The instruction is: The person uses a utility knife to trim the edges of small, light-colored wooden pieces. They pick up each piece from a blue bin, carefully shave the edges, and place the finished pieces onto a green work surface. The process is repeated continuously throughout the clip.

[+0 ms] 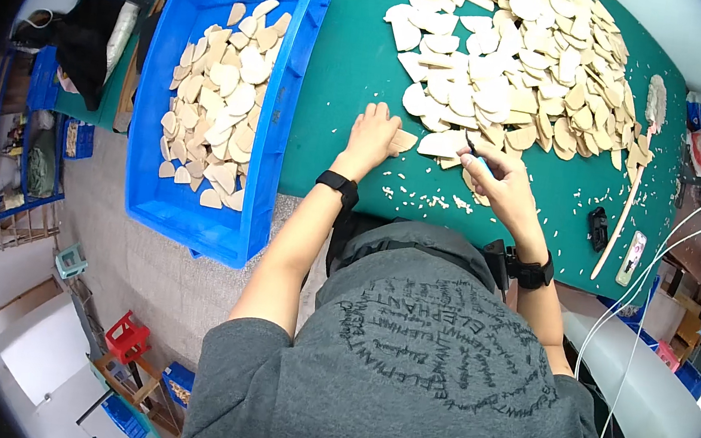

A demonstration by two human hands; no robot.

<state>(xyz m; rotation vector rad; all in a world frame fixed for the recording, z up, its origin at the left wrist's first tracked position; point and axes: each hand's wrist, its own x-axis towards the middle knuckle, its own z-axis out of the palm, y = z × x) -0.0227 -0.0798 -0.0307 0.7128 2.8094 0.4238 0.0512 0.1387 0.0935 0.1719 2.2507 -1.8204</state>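
On the green table, my left hand (370,142) is closed over a small beige flat piece (402,143), which sticks out to the right of its fingers. To the right, my right hand (503,189) grips a slim tool with a blue handle (484,162) and a dark tip; its exact kind is too small to make out. The tip is beside a pale half-round piece (441,144) at the near edge of a big heap of similar pieces (515,65). Small pale scraps (426,200) are scattered just in front of my hands.
Left of my hands, a blue plastic crate (279,124) holds many beige half-round pieces. At the table's right lie a long-handled duster (619,219), a small black object (597,229) and a pale, narrow item (631,258). White cables (642,274) hang at the right. A red stool (128,336) stands lower left.
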